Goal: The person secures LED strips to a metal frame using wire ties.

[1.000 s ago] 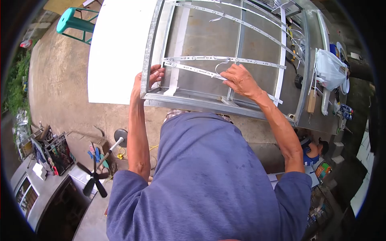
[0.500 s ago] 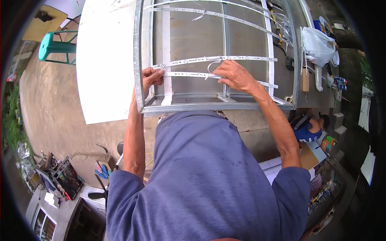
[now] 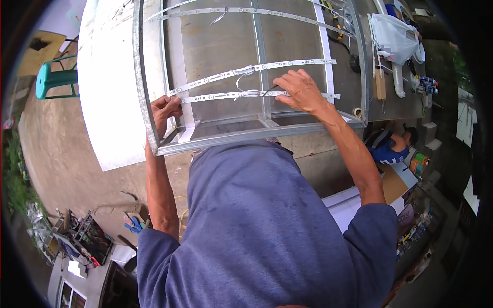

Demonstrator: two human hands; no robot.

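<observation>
A metal frame (image 3: 205, 142) lies in front of me, crossed by several white LED strips. My left hand (image 3: 165, 114) pinches the left end of the nearest LED strip (image 3: 215, 96) beside the frame's left bar. Just beyond it, the second LED strip (image 3: 210, 79) runs to the right, its left end close to my left fingertips. My right hand (image 3: 303, 93) is over the nearest strip, right of the middle bar (image 3: 261, 51), with its fingers bent. A small dark piece shows at its fingertips. A thin white wire loops between the two strips.
A large white sheet (image 3: 110, 92) lies left of the frame, with a green stool (image 3: 49, 81) beyond it. A plastic bag (image 3: 394, 38), cans and tools lie at the right. Another person (image 3: 387, 149) is low at the right.
The view has shifted, moving the frame left and down in the picture. My right hand has moved right along the strip, off the wire junction. My left hand stays at the strip's end.
</observation>
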